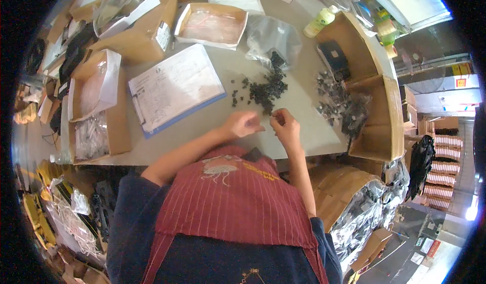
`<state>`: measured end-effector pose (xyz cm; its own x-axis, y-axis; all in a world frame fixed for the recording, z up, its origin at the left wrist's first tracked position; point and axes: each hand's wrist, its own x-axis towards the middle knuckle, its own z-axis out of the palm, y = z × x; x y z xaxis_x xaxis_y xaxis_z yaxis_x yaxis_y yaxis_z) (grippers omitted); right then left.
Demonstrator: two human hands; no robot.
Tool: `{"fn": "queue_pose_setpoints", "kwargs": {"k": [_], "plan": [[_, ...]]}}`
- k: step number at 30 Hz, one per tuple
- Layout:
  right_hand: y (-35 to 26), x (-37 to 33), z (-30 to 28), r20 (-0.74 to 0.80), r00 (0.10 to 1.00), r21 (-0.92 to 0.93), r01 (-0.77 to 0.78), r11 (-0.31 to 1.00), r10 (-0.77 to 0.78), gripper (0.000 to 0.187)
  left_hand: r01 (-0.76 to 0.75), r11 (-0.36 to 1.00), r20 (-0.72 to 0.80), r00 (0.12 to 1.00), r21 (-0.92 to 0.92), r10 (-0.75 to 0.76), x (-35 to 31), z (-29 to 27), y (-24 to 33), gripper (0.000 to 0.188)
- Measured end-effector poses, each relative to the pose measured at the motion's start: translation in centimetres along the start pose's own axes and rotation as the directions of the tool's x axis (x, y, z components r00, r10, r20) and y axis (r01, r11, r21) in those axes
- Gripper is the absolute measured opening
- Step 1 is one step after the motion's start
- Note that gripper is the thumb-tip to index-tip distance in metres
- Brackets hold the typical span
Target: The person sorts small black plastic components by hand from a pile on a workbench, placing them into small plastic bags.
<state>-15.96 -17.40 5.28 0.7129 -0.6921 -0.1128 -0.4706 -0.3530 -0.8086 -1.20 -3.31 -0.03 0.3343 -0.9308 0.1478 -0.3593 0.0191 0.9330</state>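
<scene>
A loose pile of small black pieces [268,89] lies on the grey table [304,137], several of them scattered to its left. Just below the pile my right hand [286,128] is closed in a pinch. Whatever sits between its thumb and finger is too small to name. Beside it, slightly to the left, my left hand [243,124] hovers near the table edge with its fingers smeared by motion. The two hands are close together but apart. A clear plastic bag [271,38] rests open behind the pile, its mouth toward the pieces.
Left of the pile lies a blue clipboard [177,86] with papers. Cardboard trays [211,25] with clear bags stand behind and left. To the right, small bagged parts [331,99] lie before an open carton [379,117]. A yellow-green bottle [320,21] stands behind.
</scene>
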Motion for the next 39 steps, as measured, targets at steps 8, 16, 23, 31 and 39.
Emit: {"fn": "queue_pose_setpoints", "kwargs": {"k": [8, 16, 23, 31, 39], "plan": [[-3.9, -0.8, 0.5, 0.065, 0.988, 0.03, 0.139, 0.99, -0.141, 0.025, -0.066, 0.992, -0.053, 0.997, -0.103, 0.061, 0.1, 0.1, -1.1, 0.033], [2.2, 1.9, 2.0, -0.037, 0.961, -0.353, 0.242, 0.904, -0.273, 0.024, -0.131, 0.991, -0.042, 0.99, 0.002, 0.131, 0.3, 0.3, -1.1, 0.031], [2.0, 2.3, 1.8, -0.028, 0.964, -0.312, 0.242, 0.919, -0.263, 0.023, -0.035, 0.997, 0.026, 0.999, -0.074, 0.037, 0.1, -0.6, -0.3, 0.029], [-4.9, -1.0, 0.1, 0.02, 0.928, 0.176, 0.363, 0.915, -0.372, 0.022, 0.159, 0.973, 0.053, 0.987, -0.17, -0.152, -0.2, -0.3, 0.2, 0.024], [-5.2, -0.6, 0.0, 0.114, 0.733, -0.143, 0.68, 0.719, -0.671, 0.025, 0.052, 0.998, 0.132, 0.99, -0.029, -0.048, 0.0, -1.3, -0.2, 0.029]]}}
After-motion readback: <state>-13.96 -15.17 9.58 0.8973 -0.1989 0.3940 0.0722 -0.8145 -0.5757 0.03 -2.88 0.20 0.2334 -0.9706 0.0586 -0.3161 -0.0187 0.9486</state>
